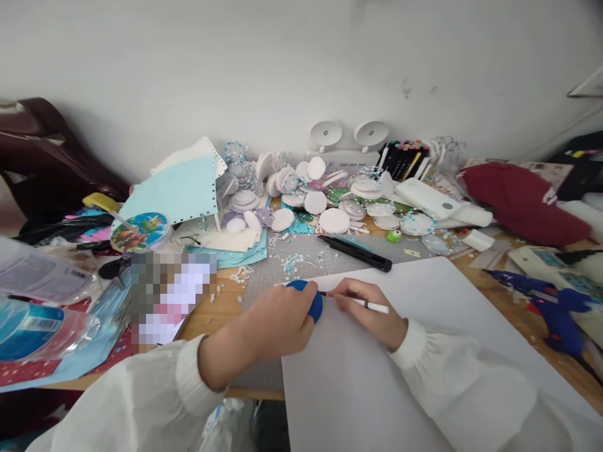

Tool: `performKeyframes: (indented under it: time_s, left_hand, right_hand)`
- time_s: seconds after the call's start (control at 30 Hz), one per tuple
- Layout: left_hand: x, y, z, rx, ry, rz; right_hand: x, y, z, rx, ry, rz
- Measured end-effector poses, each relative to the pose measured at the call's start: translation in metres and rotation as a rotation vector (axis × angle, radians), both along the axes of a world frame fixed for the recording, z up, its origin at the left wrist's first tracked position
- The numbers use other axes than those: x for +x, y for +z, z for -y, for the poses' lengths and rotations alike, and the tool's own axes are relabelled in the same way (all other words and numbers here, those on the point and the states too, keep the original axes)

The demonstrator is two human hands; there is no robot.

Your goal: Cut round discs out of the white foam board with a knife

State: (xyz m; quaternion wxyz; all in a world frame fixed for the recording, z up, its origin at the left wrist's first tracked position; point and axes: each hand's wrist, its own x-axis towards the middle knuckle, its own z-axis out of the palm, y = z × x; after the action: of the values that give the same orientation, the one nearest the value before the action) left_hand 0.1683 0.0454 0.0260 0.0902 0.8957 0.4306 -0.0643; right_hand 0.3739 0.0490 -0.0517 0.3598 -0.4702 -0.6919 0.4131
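My left hand [273, 323] presses a round blue object [308, 298] down on the near left corner of a large white sheet [400, 389]. My right hand [367, 311] grips a white pen [372, 306] with its dark tip against the blue object's edge. Both wrists wear white sleeves. The sheet lies over a grey cutting mat [301, 257] on the wooden desk.
A black utility knife [355, 252] lies just beyond the hands. White foam discs [334, 220] and scraps pile at the back. A blue glue gun [551, 307] lies right, a dark red cap [518, 201] beyond it. Light blue paper [174, 188], a plastic bottle [32, 326] and clutter fill the left.
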Motion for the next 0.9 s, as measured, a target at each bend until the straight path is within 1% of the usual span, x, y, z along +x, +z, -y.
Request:
performKeyframes:
  time_s: [0.1, 0.23, 0.37, 0.6, 0.8, 0.9]
  left_hand:
    - [0.003, 0.002, -0.005, -0.077, -0.002, -0.03]
    - [0.006, 0.006, -0.011, -0.102, -0.016, -0.062]
    - [0.01, 0.01, -0.016, -0.112, -0.025, -0.083]
    - [0.013, 0.011, -0.023, -0.102, -0.041, -0.091]
    - [0.012, 0.013, -0.024, -0.101, -0.069, -0.104]
    - [0.012, 0.014, -0.024, -0.103, -0.078, -0.11]
  right_hand:
    - [0.003, -0.002, 0.011, 0.012, 0.013, -0.005]
    - [0.004, -0.002, 0.024, 0.043, 0.034, 0.007]
    - [0.003, -0.002, 0.033, 0.107, 0.054, 0.06]
    - [0.003, -0.002, 0.041, 0.154, 0.085, 0.08]
    - [0.0, -0.002, 0.044, 0.173, 0.131, 0.07]
    - [-0.001, -0.001, 0.045, 0.18, 0.13, 0.069]
